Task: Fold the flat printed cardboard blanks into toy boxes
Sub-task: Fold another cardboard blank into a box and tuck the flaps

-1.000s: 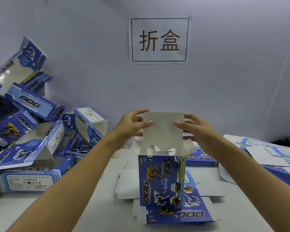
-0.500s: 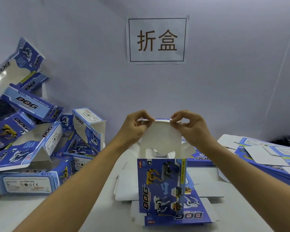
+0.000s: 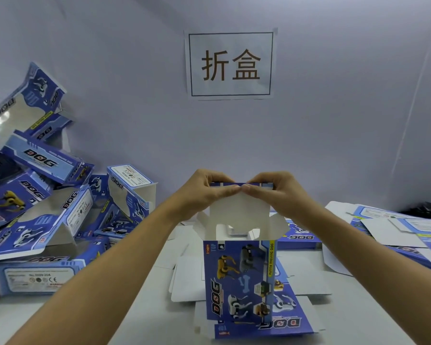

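A blue printed dog toy box (image 3: 237,277) stands upright on the table in front of me, its top open. Its white top flap (image 3: 239,212) rises above the opening, with the tuck edge bent over toward me. My left hand (image 3: 204,190) and my right hand (image 3: 275,191) both pinch that bent top edge, thumbs meeting in the middle. Small side flaps stick out at left and right of the opening. A flat blue blank (image 3: 286,322) lies under the box.
A heap of folded blue boxes (image 3: 42,202) fills the left side against the wall. Flat blanks (image 3: 396,227) are stacked at the right. White card pieces (image 3: 184,282) lie on the table behind the box. A paper sign (image 3: 230,63) hangs on the wall.
My hands moved from the sides of the upright flap to its top edge and came together. The edge of the flap has been bent over, showing its blue printed side.
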